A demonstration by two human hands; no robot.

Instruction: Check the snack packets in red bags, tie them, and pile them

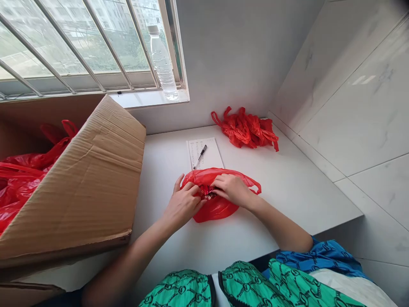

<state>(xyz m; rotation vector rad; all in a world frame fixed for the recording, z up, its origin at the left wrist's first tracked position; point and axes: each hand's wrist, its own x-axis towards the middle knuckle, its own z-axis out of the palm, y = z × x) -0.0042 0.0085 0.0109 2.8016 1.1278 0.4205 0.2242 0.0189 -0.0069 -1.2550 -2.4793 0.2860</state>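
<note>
A red plastic bag [217, 207] lies on the white table [287, 187] in front of me, with something dark inside that I cannot make out. My left hand [183, 204] pinches the bag's near left side with closed fingers. My right hand [232, 189] presses on top of the bag from the right, fingers curled onto the plastic. One bag handle loops out to the right of my right hand.
A large cardboard box [86, 187] with red bags [22, 175] inside fills the left. A sheet of paper [204, 154] with a pen [200, 156] lies behind the bag. A heap of red bags [246, 128] sits at the back. A water bottle [162, 64] stands on the windowsill. Tiled wall on the right.
</note>
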